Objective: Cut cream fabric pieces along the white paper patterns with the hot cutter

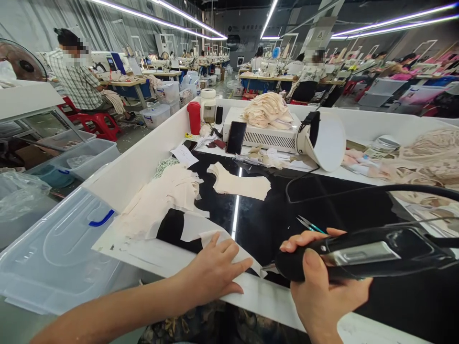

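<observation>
My left hand (214,271) lies flat with fingers stretched out on a pale cut fabric piece (229,246) at the near edge of the black worktop (268,224). My right hand (322,291) is wrapped round the handle of a black corded hand tool (362,253), whose tip points left towards the fabric piece's edge. A heap of pale cut pieces (161,200) lies to the left, and a separate stack (240,184) sits further back. Small snips (309,223) rest on the black surface just beyond my right hand.
A white box (268,136) carries a pile of cream fabric, with a phone (235,137) leaning on it, a red bottle (194,117) and a jar (208,106) nearby. A clear plastic bin lid (60,248) lies at left. Other people sit at benches behind.
</observation>
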Motion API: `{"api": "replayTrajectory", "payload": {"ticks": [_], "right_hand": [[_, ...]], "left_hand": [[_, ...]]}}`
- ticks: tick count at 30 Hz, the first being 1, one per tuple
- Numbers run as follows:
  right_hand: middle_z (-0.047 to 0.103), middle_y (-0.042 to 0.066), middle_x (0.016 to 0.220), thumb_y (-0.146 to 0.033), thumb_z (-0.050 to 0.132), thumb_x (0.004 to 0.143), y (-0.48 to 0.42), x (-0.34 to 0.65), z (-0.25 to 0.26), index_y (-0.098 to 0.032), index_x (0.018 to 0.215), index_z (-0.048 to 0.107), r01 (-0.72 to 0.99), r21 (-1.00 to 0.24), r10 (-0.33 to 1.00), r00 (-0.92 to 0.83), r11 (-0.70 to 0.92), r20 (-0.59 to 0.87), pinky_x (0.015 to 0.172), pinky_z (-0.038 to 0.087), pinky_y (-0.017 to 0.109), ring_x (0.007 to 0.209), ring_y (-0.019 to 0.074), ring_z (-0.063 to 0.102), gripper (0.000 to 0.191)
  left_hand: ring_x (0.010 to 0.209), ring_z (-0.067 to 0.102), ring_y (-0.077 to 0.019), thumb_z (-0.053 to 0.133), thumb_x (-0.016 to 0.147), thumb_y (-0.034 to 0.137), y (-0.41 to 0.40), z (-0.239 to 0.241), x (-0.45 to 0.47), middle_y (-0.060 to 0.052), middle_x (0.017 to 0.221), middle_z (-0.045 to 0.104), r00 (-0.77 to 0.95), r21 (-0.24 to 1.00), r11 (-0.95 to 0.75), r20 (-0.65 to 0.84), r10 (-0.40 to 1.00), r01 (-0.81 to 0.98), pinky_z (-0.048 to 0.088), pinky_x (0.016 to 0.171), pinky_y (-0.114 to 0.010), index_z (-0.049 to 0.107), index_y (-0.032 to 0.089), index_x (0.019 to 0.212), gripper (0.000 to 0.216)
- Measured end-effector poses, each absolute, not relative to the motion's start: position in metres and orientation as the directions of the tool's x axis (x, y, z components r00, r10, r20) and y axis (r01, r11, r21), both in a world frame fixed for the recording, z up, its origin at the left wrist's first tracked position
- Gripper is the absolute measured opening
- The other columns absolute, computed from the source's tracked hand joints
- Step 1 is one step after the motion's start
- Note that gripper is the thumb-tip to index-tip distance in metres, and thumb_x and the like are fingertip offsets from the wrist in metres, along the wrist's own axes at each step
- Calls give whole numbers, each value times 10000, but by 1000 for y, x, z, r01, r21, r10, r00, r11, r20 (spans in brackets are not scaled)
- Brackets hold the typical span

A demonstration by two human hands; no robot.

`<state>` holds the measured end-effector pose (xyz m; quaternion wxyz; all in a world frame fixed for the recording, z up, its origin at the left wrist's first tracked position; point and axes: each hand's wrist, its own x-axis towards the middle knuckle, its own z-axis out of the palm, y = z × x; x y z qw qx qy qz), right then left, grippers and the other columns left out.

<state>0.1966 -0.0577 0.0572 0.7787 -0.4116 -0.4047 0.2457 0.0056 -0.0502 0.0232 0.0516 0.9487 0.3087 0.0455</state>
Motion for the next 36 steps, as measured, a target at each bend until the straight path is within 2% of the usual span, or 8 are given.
{"api": "replayTrajectory", "payload": {"ticks": [9, 19, 27, 32, 36], "right_hand": [[679, -40, 756, -257, 831, 776, -39, 187, 70, -230, 1109, 612, -151, -802, 716, 565, 578, 410, 569, 564, 323, 580, 152, 629, 400], [682, -48, 785, -222, 801, 824, -34, 182, 62, -253, 1129, 591, -153, -840, 766, 520, 520, 379, 606, 578, 331, 593, 144, 639, 372], [674, -50, 800, -248, 797, 853, -28, 177, 59, -261, 1146, 587, -206, -812, 784, 466, 546, 410, 614, 573, 324, 619, 142, 642, 361], [664, -54, 820, -240, 769, 895, -30, 175, 56, -270, 1165, 562, -167, -842, 794, 466, 513, 390, 634, 568, 328, 624, 136, 644, 342], [662, -49, 834, -262, 788, 876, -33, 173, 56, -269, 1166, 554, -160, -844, 795, 461, 512, 394, 644, 569, 331, 641, 138, 648, 372]], "left_hand": [[1126, 611, -315, 841, 817, 570, -51, 14, 7, -113, 1137, 618, 799, 115, -810, 134, 586, 575, 472, 1087, -641, 547, 216, 1409, 749], [1089, 611, -318, 861, 784, 584, -52, 6, 8, -105, 1104, 600, 794, 108, -819, 203, 573, 564, 491, 1055, -635, 535, 217, 1415, 799], [1099, 610, -322, 869, 771, 584, -53, 5, 7, -106, 1117, 604, 791, 108, -821, 226, 569, 560, 499, 1048, -627, 552, 217, 1393, 789], [1124, 603, -328, 863, 794, 558, -50, 8, 2, -106, 1128, 604, 799, 153, -825, 205, 565, 544, 474, 1079, -632, 543, 229, 1411, 769], [1116, 611, -298, 759, 931, 482, -45, 13, -7, -106, 1177, 611, 808, 269, -813, 164, 566, 516, 457, 1117, -598, 522, 230, 1432, 608]]}}
